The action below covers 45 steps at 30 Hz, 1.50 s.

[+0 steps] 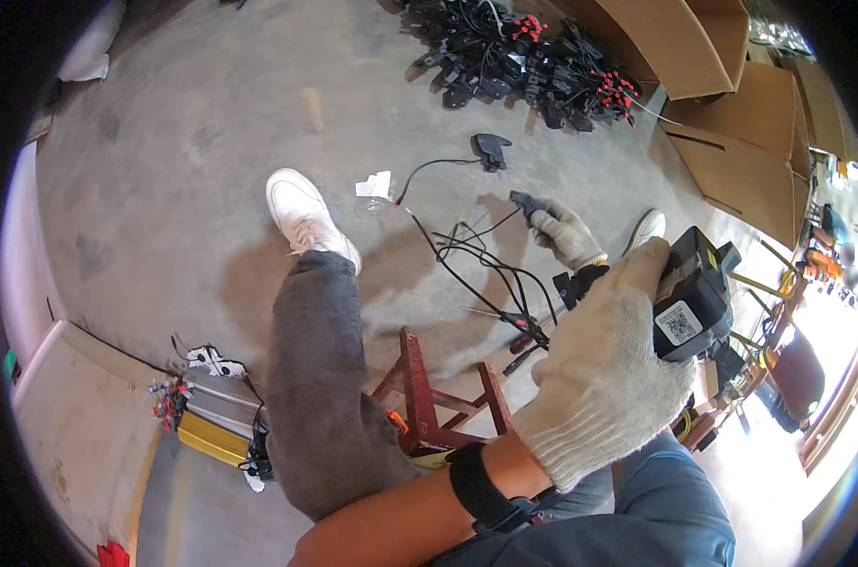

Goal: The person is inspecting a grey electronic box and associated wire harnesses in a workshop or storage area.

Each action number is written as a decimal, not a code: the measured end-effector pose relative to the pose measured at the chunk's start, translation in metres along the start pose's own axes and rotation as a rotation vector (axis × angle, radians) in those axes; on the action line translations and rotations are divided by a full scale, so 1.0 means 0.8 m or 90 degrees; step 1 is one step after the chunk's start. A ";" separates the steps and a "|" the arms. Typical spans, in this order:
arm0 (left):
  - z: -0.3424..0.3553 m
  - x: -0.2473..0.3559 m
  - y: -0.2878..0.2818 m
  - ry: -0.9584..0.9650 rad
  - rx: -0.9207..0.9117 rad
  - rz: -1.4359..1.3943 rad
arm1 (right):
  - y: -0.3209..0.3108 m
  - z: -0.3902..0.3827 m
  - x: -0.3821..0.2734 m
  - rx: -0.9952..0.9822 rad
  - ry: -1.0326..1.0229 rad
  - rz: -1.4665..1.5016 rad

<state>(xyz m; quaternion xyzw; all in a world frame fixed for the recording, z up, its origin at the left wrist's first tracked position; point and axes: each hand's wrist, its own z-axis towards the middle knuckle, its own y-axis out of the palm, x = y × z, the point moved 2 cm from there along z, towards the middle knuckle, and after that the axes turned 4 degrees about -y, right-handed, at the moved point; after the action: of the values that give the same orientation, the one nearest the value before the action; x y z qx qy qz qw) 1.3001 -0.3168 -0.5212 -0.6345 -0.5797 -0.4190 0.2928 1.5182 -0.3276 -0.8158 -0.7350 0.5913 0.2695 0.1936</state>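
L hand (566, 231) pinches black connector (526, 202); R hand (604, 369) clasps black box (693, 293) — box underside hidden.

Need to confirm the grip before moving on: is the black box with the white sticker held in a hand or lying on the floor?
Held. The right hand grips the black box above the floor.

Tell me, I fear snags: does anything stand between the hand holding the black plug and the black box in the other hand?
Only loose black cables hang between the right hand with its plug and the black box in the left hand.
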 end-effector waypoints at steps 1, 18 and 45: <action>0.002 0.000 0.004 0.004 -0.002 -0.003 | -0.020 0.002 0.006 0.040 0.003 0.018; 0.031 -0.014 0.040 -0.227 -0.142 -0.037 | -0.055 0.092 -0.015 0.256 -0.081 -0.200; 0.027 -0.036 0.058 -0.158 -0.127 0.013 | -0.011 0.080 0.020 0.449 -0.110 -0.312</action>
<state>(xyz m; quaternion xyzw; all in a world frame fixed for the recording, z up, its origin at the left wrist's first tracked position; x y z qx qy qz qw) 1.3505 -0.3198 -0.5512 -0.7130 -0.5606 -0.3899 0.1590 1.5189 -0.2991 -0.8763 -0.7172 0.4368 0.0577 0.5399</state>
